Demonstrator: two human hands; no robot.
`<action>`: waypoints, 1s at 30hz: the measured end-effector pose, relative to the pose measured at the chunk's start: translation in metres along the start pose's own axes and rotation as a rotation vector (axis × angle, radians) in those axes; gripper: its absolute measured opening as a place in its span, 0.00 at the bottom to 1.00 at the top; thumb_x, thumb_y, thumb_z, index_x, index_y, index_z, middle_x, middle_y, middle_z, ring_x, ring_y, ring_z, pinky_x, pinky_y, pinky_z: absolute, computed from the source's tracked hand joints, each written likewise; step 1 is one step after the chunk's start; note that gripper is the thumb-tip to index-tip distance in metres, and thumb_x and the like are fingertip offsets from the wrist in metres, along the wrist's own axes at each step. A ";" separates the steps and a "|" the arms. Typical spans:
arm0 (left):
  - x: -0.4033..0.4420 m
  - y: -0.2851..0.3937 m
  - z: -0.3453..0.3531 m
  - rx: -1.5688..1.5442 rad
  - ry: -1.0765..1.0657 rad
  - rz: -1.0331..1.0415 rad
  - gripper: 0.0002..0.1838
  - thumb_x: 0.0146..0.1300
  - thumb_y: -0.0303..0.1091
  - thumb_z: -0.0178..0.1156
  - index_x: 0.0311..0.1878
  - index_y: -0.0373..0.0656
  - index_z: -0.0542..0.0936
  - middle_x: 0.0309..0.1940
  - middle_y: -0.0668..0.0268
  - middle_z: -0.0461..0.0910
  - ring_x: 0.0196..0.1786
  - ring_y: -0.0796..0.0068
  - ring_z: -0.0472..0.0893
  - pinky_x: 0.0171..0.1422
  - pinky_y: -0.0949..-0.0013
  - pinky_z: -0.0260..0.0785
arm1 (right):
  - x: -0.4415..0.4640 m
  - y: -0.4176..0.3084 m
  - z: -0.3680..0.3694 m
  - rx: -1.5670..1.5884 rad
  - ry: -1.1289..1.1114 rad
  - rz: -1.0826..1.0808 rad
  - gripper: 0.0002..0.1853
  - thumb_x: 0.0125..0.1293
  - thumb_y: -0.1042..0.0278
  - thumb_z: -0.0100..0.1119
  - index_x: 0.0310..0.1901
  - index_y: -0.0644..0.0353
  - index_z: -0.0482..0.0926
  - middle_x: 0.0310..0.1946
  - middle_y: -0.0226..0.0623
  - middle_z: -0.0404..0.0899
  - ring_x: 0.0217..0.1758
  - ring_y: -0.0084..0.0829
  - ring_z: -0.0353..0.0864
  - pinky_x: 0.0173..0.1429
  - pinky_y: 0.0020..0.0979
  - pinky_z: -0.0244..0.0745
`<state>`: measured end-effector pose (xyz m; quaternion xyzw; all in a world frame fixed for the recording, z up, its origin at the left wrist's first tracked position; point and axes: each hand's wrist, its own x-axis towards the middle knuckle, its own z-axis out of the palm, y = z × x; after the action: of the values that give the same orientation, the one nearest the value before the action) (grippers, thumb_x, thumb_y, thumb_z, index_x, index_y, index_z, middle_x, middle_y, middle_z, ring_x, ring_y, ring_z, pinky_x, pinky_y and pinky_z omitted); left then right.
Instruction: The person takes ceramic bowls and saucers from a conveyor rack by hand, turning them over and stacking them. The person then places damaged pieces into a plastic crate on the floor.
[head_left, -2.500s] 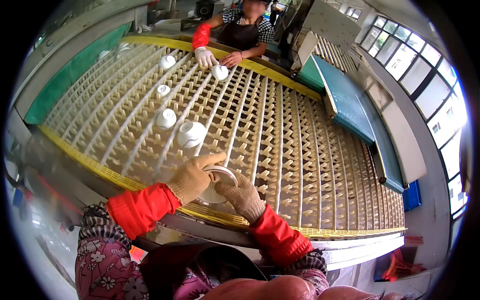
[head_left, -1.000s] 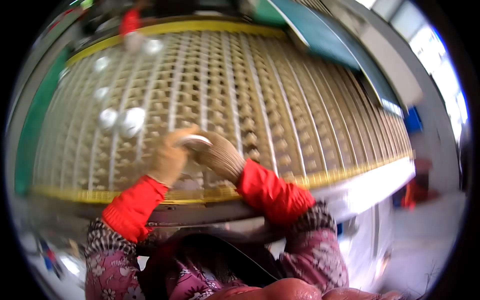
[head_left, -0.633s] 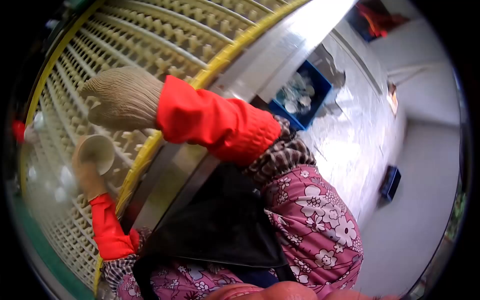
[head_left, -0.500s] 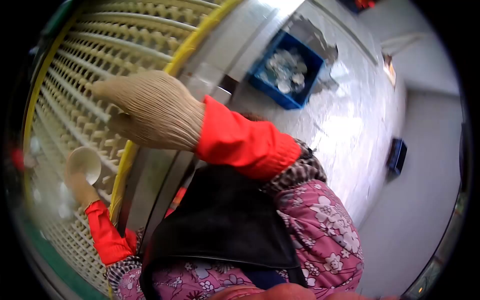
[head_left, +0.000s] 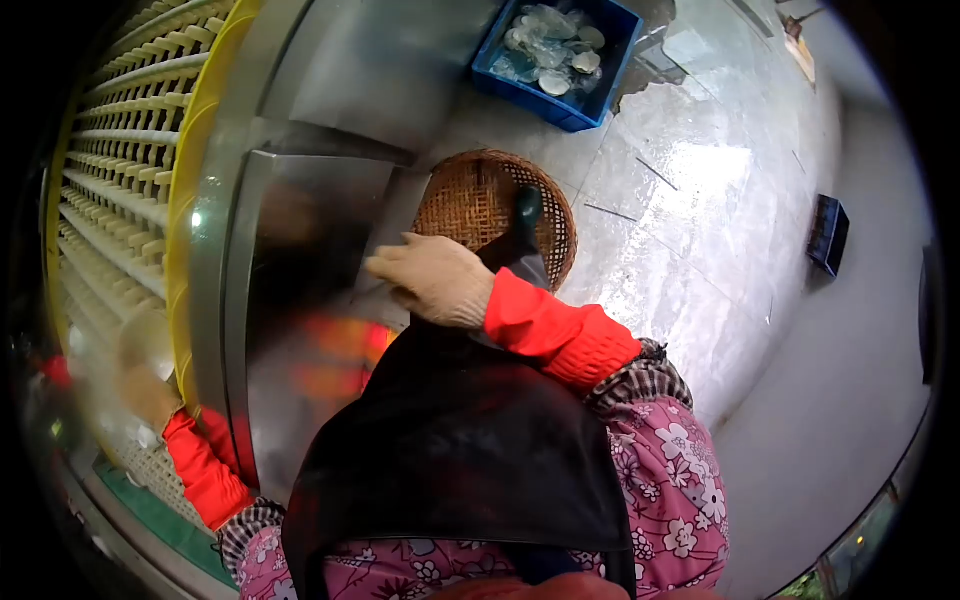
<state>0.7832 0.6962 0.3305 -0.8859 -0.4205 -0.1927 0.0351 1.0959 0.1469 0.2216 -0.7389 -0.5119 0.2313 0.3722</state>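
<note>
At the far left my left hand (head_left: 150, 393), in a tan glove, is closed on a pale bowl (head_left: 148, 338), both blurred, over the slatted conveyor (head_left: 125, 205). My right hand (head_left: 437, 278), gloved too, is over the black apron's upper edge, its fingers partly apart and pointing left, with nothing visible in it. Just beyond it a round woven basket (head_left: 460, 195) stands on the floor, with a dark boot beside or in it; I cannot tell which.
A blue crate (head_left: 545, 108) with pale round pieces and clear plastic stands on the wet floor beyond the basket. A small dark blue bin (head_left: 828, 236) is at the right. The conveyor's yellow edge (head_left: 188, 200) and a metal frame (head_left: 238, 290) run along the left.
The view has swung right and down, bringing the basket into sight. My right hand has moved away from the conveyor to the apron. The bowl, earlier between both hands, is now in my left hand alone.
</note>
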 end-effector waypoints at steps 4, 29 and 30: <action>0.002 -0.023 -0.003 0.317 -0.160 0.063 0.24 0.75 0.36 0.61 0.68 0.35 0.88 0.66 0.50 0.91 0.67 0.51 0.89 0.73 0.57 0.76 | -0.056 0.056 0.056 -0.016 -0.217 0.391 0.16 0.75 0.58 0.64 0.57 0.59 0.84 0.49 0.49 0.89 0.57 0.57 0.89 0.62 0.56 0.82; 0.114 0.061 -0.118 0.483 -0.014 0.459 0.25 0.76 0.39 0.62 0.70 0.36 0.87 0.67 0.51 0.90 0.69 0.51 0.88 0.74 0.58 0.76 | -0.238 0.270 0.150 0.240 0.395 1.575 0.33 0.68 0.44 0.64 0.65 0.61 0.90 0.59 0.59 0.92 0.65 0.57 0.91 0.72 0.45 0.81; 0.118 0.066 -0.120 0.488 -0.019 0.460 0.25 0.76 0.39 0.62 0.70 0.36 0.87 0.67 0.51 0.90 0.69 0.51 0.88 0.74 0.58 0.76 | -0.234 0.271 0.158 0.227 0.459 1.621 0.34 0.68 0.44 0.64 0.66 0.61 0.90 0.59 0.59 0.92 0.65 0.58 0.91 0.72 0.45 0.81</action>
<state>0.8633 0.7134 0.4918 -0.9249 -0.2436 -0.0650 0.2846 1.0538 -0.0748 -0.0984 -0.8640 0.2900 0.3209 0.2578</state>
